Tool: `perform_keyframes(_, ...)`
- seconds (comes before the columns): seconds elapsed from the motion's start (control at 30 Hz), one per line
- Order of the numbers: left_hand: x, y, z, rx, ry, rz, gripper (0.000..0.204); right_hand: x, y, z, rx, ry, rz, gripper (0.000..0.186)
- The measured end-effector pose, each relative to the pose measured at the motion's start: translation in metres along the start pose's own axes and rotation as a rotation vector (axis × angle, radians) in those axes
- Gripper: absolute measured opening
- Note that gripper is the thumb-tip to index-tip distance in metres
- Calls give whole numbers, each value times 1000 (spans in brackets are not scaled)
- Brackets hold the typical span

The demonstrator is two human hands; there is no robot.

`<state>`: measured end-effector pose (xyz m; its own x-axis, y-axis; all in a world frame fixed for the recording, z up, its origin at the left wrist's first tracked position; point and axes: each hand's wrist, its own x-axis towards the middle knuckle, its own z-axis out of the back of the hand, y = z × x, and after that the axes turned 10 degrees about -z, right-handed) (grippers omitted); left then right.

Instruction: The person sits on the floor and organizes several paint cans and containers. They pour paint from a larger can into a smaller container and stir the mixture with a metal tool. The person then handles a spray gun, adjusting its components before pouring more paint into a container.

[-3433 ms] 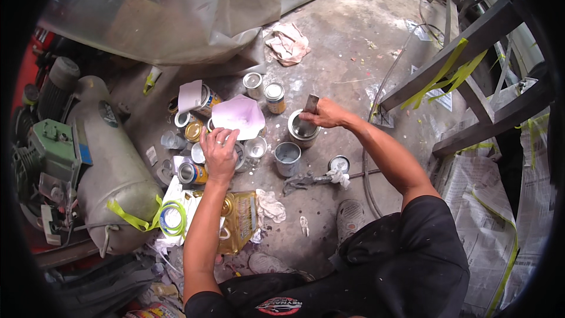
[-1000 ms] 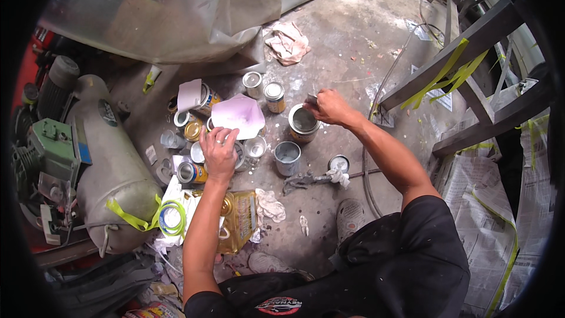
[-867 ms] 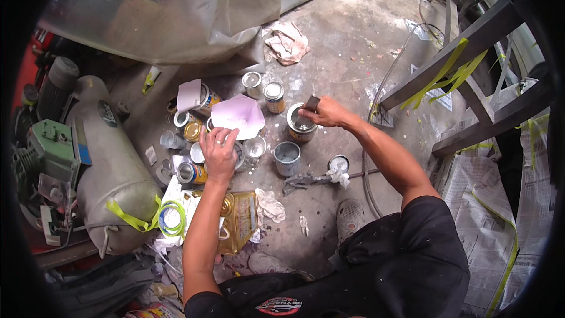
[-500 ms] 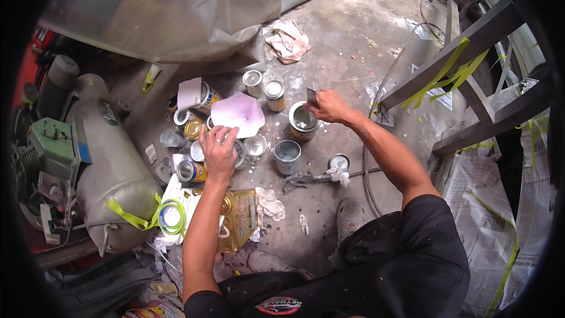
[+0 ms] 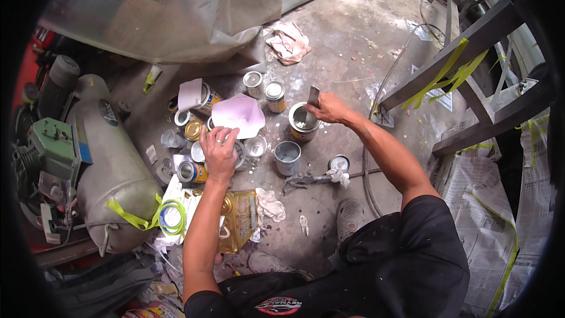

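In my right hand (image 5: 331, 108) is a flat grey strip like a scraper (image 5: 313, 95), gripped in closed fingers at the rim of an open paint can (image 5: 302, 134). Something pale shows inside that can. My left hand (image 5: 219, 152) pinches the near edge of a pale pinkish-white sheet (image 5: 240, 114), held over several tins. Between the hands stands a grey cup (image 5: 288, 158) with grey residue inside. A closed small can (image 5: 275, 96) and an open silver tin (image 5: 253, 83) stand beyond it. The lower part of the strip is partly hidden.
A gold rectangular can (image 5: 242, 219) and a roll of green tape (image 5: 172, 217) lie by my left forearm. A compressor tank (image 5: 112, 159) stands at left. To the right are a hose (image 5: 366, 182) and a dark metal frame (image 5: 459, 62). A crumpled cloth (image 5: 288, 43) lies ahead.
The strip in my right hand has shifted slightly and is more upright at the can, where a pale patch now shows inside. My left hand and the sheet have barely moved.
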<state>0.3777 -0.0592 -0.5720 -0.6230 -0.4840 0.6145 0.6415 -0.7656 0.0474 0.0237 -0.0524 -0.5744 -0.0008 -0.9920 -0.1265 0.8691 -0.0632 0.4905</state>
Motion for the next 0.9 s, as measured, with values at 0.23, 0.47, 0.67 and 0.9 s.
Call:
perform_keyframes(0.23, 2, -2, -3, -14, -3, 10, 47, 4, -19, -9, 102, 13, -16, 48)
perform_keyframes(0.47, 0, 1, -2, -3, 1, 5, 48, 3, -10, -8, 82, -1, 11, 49)
perform_keyframes(0.67, 0, 1, -2, 0, -2, -2, 49, 8, -14, -14, 19, -160, 110, 44)
perform_keyframes(0.9, 0, 1, -3, 1, 0, -2, 48, 10, -14, -19, 26, -234, 197, 48)
